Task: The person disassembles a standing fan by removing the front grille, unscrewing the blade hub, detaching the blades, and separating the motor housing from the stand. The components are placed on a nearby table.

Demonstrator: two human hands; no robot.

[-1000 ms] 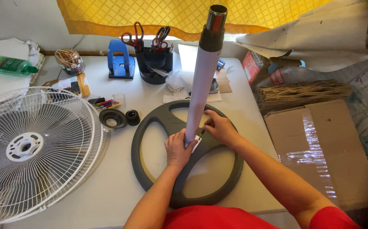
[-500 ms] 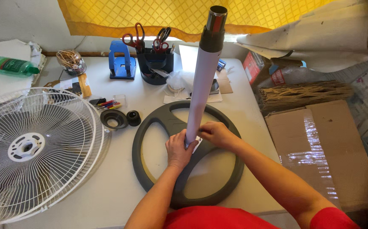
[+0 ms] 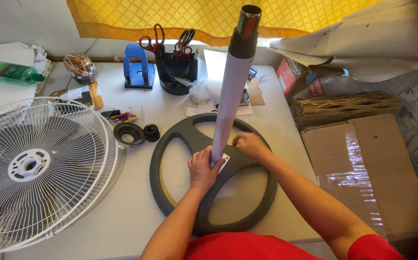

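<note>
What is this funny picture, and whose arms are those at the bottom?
The camera sits on a person's head and looks down, so you see that person's own arms. The left hand grips the bottom of a tall pale pole. The right hand rests beside the pole's foot. The pole stands upright on a dark round base, which lies flat on a white table. To the left lies a white wire fan grille. Further back are a blue hole punch and a dark cup with scissors.
</note>
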